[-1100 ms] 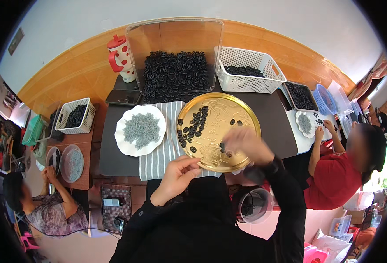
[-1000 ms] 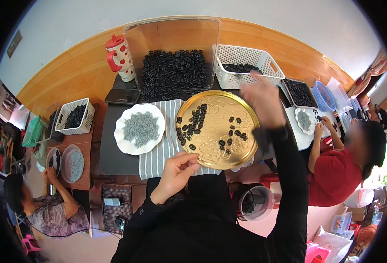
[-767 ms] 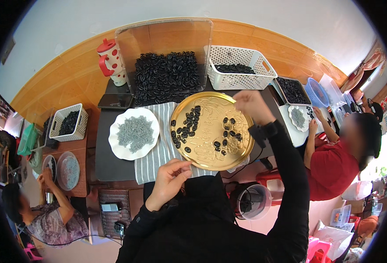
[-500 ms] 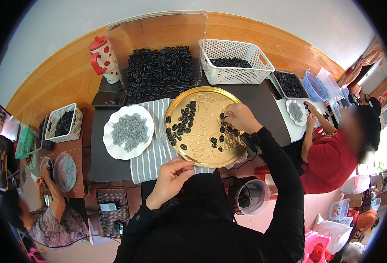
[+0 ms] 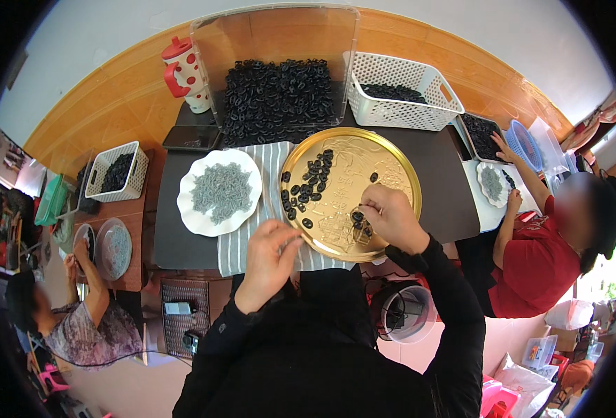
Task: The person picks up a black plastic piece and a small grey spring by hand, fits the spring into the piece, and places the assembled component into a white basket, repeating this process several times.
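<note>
A round gold tray [image 5: 332, 195] with embossed figures lies on the dark table before me. Small black oval pieces with slots [image 5: 313, 177] are spread over its left side, and a few more [image 5: 359, 219] cluster at its near right. My right hand [image 5: 396, 221] is over that cluster, its fingers pinched together; whatever they hold is hidden. Beside the tray's near left rim is my left hand [image 5: 270, 261], thumb and fingertips closed together, with any small thing between them too small to make out. One black piece [image 5: 374, 177] lies alone beyond my right hand.
Left of the tray, a scalloped white plate [image 5: 189, 205] of small grey pieces overlaps a striped cloth [image 5: 235, 247]. Behind stand a clear bin [image 5: 207, 76] and a white basket [image 5: 398, 115], both with black pieces, and a spotted tumbler [image 5: 195, 90]. People work at both sides.
My right hand has moved nearer to me across the tray, and the black pieces on that side are now bunched closer to the near rim. My left hand stays pinched. The view has shifted.
</note>
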Motion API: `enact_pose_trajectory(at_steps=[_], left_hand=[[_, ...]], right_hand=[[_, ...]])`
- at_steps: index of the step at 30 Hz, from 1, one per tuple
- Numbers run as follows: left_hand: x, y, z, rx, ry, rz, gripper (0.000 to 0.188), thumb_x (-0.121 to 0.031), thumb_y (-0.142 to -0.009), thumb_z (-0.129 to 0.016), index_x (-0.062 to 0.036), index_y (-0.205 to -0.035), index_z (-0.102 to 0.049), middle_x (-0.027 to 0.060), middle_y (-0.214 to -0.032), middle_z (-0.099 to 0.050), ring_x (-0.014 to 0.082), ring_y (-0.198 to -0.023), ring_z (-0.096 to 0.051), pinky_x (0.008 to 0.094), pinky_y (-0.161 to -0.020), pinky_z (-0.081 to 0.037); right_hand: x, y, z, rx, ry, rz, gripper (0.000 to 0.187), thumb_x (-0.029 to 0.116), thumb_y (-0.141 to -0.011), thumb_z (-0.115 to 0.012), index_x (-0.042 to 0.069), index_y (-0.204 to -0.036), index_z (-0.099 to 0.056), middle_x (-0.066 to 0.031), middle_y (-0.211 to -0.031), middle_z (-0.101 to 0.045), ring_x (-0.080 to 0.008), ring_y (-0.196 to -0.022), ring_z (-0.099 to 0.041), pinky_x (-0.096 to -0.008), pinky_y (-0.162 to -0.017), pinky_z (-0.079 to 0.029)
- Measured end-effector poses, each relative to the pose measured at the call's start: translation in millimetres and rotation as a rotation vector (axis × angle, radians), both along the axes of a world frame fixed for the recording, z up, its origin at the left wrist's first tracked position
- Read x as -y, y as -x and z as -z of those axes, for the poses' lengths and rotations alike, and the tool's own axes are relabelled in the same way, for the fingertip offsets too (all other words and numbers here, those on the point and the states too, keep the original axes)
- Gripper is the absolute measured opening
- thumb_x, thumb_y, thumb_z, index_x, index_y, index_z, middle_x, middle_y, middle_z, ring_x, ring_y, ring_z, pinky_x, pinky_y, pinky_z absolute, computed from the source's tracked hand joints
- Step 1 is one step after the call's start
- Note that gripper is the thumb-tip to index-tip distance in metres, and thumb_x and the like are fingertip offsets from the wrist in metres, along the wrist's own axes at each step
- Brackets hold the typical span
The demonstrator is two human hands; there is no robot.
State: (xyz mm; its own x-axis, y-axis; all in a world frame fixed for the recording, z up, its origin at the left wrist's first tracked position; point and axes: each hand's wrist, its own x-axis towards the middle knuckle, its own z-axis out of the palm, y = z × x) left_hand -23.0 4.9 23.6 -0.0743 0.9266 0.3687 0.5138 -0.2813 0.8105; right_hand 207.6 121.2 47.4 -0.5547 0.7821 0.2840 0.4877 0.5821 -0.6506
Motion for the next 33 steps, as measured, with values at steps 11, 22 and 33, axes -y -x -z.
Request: enact_pose_trajectory(at_steps=[11,22,33], left_hand=[[-31.9,-14.5,-9.1,-0.576,0.286,-0.122,0.011,-0.009,-0.071,-0.063,-0.0001,-0.073,-0.067,0.018,-0.072,-0.062,0.0376,-0.072,-0.06,0.045,-0.065,-0.046],[-64.3,-5.0,-17.7,-0.703,0.413,0.098,0.016,-0.015,-0.068,-0.066,0.001,-0.069,-0.067,0.0216,-0.069,-0.061,0.037,-0.066,-0.062,0.0423,-0.06,-0.048],[-35.0,1.1,-24.7,-0.459,0.126,0.356,0.022,-0.009,-0.071,-0.068,-0.0002,-0.092,-0.068,0.0107,-0.08,-0.06,0.028,-0.078,-0.056,0.0374,-0.069,-0.044]], right_hand=[[35.4,4.9,19.6,0.296,-0.273,-0.133,0.01,0.004,-0.067,-0.059,-0.003,-0.074,-0.058,-0.0182,-0.075,-0.055,-0.0351,-0.069,-0.058,-0.0407,-0.065,-0.049],[30.8,-6.4,13.9,0.223,-0.07,-0.07,0.011,0.009,-0.075,-0.062,-0.001,-0.079,-0.06,-0.0174,-0.079,-0.057,-0.036,-0.074,-0.059,-0.0429,-0.067,-0.048],[35.9,-0.9,22.3,0.279,-0.089,-0.011,0.015,0.012,-0.074,-0.065,0.002,-0.084,-0.061,-0.0152,-0.081,-0.057,-0.0333,-0.074,-0.06,-0.0411,-0.065,-0.048]])
